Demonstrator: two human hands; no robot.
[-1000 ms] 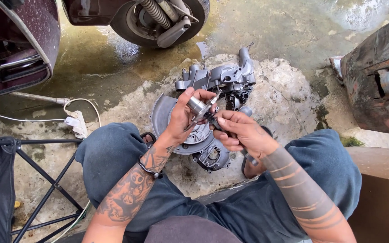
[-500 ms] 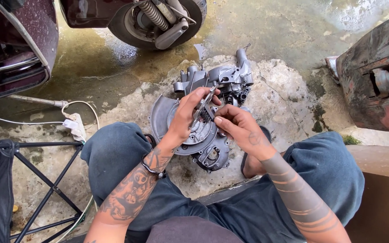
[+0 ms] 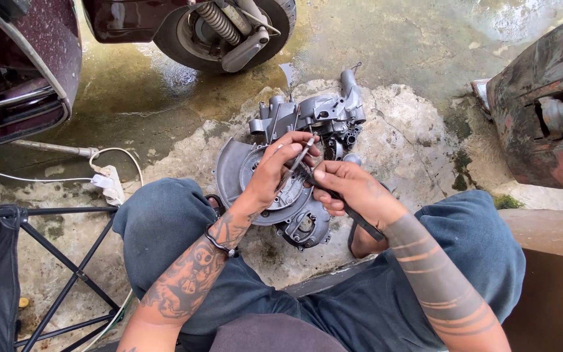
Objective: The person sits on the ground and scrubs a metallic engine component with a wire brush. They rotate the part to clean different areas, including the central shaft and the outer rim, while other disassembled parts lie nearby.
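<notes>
A grey metal engine case (image 3: 307, 124) lies on the stained concrete between my knees, its round cover (image 3: 236, 169) facing me. My left hand (image 3: 275, 171) is closed around a thin metal rod-like part (image 3: 300, 155) that points up and to the right, just above the case. My right hand (image 3: 350, 189) is closed on a dark slim tool (image 3: 360, 218), whose handle runs back under my wrist. The two hands meet over the case. How the tool and the rod touch is hidden by my fingers.
A scooter's rear wheel and spring (image 3: 229, 29) stand at the top, a dark red body panel (image 3: 27, 58) at the left, a rusty body shell (image 3: 542, 124) at the right. A white cable and plug (image 3: 109, 182) lie left, next to a black folding frame (image 3: 53, 261).
My left hand has dropped the bulkier metal piece out of sight and now holds a thin rod. Both hands have shifted slightly lower over the case.
</notes>
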